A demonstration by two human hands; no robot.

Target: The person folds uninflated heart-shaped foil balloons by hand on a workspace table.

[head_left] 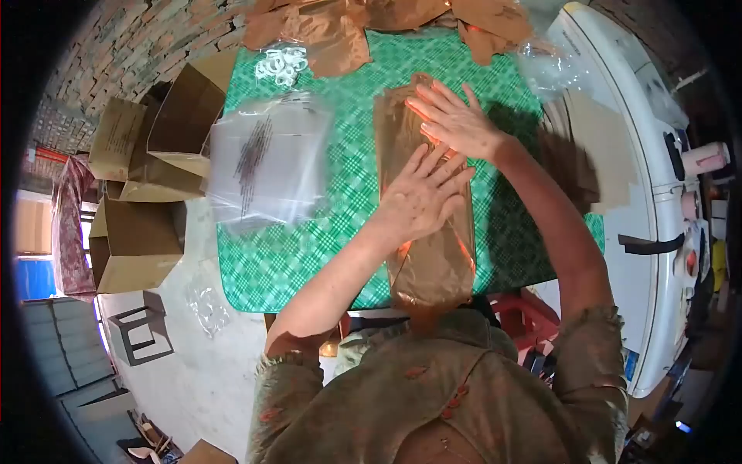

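A long brown plastic bag [433, 271] lies lengthwise on the green checked tablecloth [352, 255], its near end at the table's front edge. My left hand [417, 197] rests flat on the middle of the bag with its fingers spread. Farther up, my right hand [456, 124] lies over the bag's upper part, fingers also apart. Neither hand grips anything. Left of the bag is a stack of clear plastic bags [270, 162] with dark print.
Brown plastic pieces [332, 39] and white rings [283, 65] lie at the table's far side. Open cardboard boxes [143, 240] stand on the left. Flat cardboard sheets [599, 147] and a white appliance [645, 100] are on the right. A red stool [525, 317] stands below the front edge.
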